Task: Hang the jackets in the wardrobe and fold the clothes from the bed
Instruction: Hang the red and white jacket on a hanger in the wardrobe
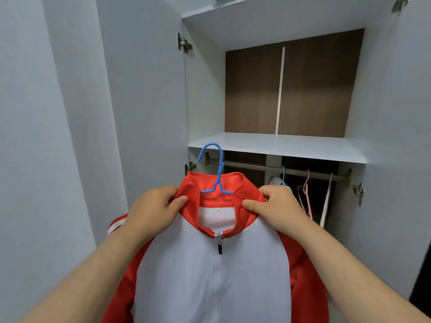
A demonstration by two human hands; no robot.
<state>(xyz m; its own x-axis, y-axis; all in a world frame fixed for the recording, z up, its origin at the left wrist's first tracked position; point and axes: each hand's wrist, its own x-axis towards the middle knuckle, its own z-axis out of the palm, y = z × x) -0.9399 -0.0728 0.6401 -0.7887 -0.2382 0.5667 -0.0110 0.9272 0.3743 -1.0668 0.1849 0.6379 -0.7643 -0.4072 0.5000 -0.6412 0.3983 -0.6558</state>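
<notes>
I hold a red and white zip jacket (214,280) up in front of the open wardrobe (205,94). It sits on a blue hanger (215,169), whose hook rises out of the red collar, just in front of and level with the left end of the rail. My left hand (154,210) pinches the collar's left side. My right hand (277,208) pinches its right side. The zip is closed up to the collar. The hanging rail (263,170) runs under the white shelf, behind the hook. The bed and other clothes are out of view.
A white shelf (291,148) sits above the rail, with a brown back panel behind it. Pink hangers (305,194), a light blue hanger (283,177) and a white strap (326,201) hang at the rail's right part. Wardrobe doors stand open on both sides.
</notes>
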